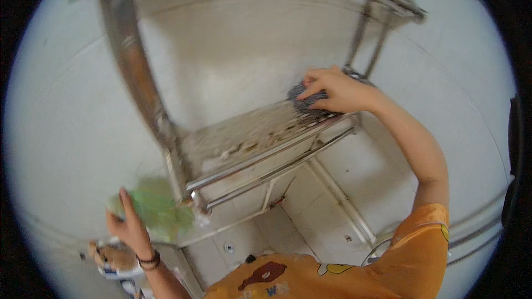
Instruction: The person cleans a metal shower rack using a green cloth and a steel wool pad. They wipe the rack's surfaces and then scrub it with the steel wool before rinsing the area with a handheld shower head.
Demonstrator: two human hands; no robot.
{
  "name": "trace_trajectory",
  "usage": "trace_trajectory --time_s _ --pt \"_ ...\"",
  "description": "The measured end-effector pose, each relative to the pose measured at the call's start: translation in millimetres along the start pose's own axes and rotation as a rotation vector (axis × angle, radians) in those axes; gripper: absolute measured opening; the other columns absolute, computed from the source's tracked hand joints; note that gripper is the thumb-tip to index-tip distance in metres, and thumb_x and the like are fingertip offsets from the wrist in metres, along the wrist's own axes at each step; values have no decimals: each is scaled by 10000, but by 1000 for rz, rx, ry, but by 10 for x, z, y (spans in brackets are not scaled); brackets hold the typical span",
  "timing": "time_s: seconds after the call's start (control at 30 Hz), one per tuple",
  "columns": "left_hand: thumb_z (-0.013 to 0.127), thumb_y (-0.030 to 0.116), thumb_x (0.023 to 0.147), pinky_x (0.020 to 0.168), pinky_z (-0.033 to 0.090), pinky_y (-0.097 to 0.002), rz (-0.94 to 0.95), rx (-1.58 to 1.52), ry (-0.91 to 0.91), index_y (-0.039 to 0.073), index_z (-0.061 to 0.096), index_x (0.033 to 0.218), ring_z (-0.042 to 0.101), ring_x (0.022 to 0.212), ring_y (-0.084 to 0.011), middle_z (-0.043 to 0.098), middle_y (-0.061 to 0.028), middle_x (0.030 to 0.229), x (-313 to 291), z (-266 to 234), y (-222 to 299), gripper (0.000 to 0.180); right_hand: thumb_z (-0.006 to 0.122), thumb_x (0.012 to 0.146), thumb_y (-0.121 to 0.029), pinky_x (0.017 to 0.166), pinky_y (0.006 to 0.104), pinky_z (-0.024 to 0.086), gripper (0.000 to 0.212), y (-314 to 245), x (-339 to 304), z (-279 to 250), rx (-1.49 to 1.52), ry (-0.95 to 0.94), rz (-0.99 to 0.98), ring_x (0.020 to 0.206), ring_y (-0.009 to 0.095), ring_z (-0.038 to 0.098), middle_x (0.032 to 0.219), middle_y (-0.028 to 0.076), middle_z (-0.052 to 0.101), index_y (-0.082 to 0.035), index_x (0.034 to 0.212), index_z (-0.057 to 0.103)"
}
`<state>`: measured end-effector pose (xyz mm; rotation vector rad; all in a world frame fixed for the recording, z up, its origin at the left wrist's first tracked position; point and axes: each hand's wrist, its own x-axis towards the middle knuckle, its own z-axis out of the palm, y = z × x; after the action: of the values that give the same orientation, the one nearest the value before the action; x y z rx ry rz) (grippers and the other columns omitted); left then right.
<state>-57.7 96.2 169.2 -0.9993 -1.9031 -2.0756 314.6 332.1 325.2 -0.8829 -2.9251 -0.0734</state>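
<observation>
My right hand (346, 89) is closed around a dark grey cloth-like wad (303, 99) and presses it against the right end of a dirty shelf board (238, 131). Brown and pale grime lines the front edge of that board. It belongs to a worn metal rack (133, 61) with rusty-looking patches on its left post. At the lower left my left hand (132, 227), a dark band on its wrist, grips a thin, see-through green plastic bag (160, 205). The bag hangs by the rack's lower left corner and is blurred.
White wall tiles (238, 44) stand behind the rack. Metal rails (277, 174) run below the board. Further down are a tiled floor (221, 243) with a round drain (229, 247) and a pale pipe-like bar (343, 202). Small items (113, 257) sit at the lower left.
</observation>
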Motion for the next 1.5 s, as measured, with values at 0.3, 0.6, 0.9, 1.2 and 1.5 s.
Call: trace_trajectory --time_s 0.3,0.6,0.9,1.2,1.5 --pt "631 216 845 589 452 -251 -531 -322 -97 -7 603 858 555 668 -105 613 -41 777 100 -157 -103 225 726 701 -195 772 333 444 342 -1345 -199 -4 56 425 -220 896 260 542 1001 93 568 -63 1001 627" --pt "591 193 866 528 488 -286 -948 -621 -154 9 553 888 601 658 -148 599 -61 780 -269 -136 -216 190 624 783 -158 522 317 487 264 -2865 156 1737 291 272 -512 627 208 587 752 100 554 37 953 574" --pt "552 203 888 529 460 -243 -1011 -838 -198 19 521 888 529 589 -125 552 -45 756 -475 -419 -362 186 581 643 -68 449 290 458 145 -3082 258 1990 -47 493 -433 548 191 588 601 98 570 17 761 581" --pt "419 229 949 748 519 -280 -1110 -1009 55 -35 456 1112 547 923 -201 517 -110 989 -684 -478 -321 312 473 903 -211 449 451 426 226 -3300 170 1914 800 171 -94 488 374 549 532 172 541 -14 798 511" --pt "461 227 924 393 182 -227 -1226 -757 -45 53 501 879 258 477 -70 329 32 599 -803 -572 -640 184 497 885 -218 495 442 429 211 -3384 91 2009 632 225 -197 522 351 550 565 158 536 -18 819 513"
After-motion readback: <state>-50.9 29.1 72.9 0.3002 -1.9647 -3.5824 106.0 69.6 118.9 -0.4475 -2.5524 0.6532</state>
